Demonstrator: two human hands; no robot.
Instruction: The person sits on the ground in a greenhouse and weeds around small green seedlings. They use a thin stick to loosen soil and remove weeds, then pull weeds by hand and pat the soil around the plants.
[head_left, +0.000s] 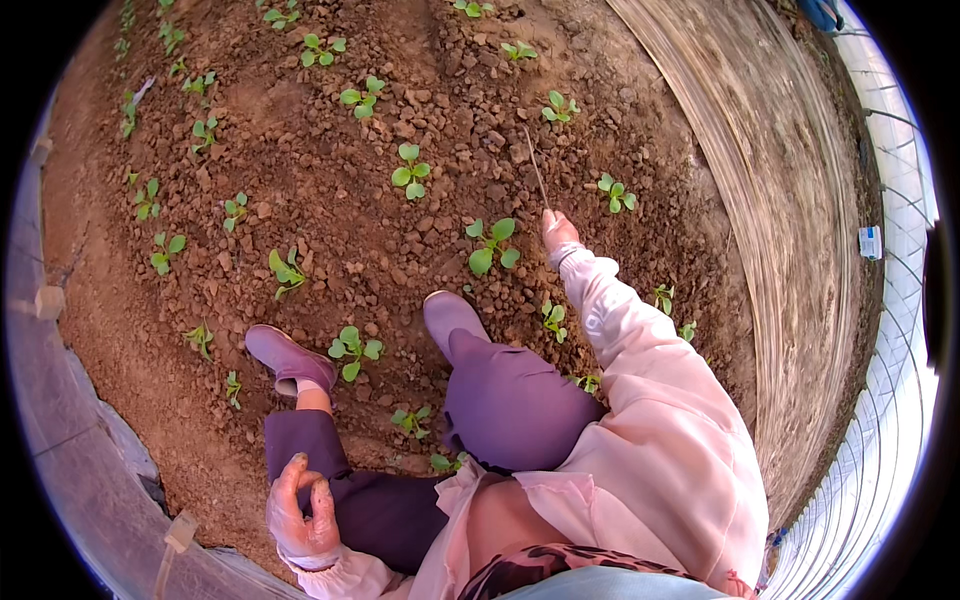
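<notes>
My right hand (559, 229) is closed around the near end of a thin rod (536, 169), perhaps a stick or a tool's shaft. The rod points away from me over the brown, cloddy soil, and its far tip is close to the ground. A leafy seedling (492, 246) grows left of that hand, and a smaller seedling (616, 193) stands to its right. My left hand (304, 510) is raised by my left thigh, fingers curled and apart, with nothing seen in it. Both hands look soiled or thinly covered; I cannot tell which.
Seedlings stand in rows around my feet, one (355, 351) between my two purple shoes (454, 322). Pale sheeting in long folds (739, 195) runs along the right. A plastic wall with wires curves at the far right, near a white container (870, 243). Plastic sheeting edges the left.
</notes>
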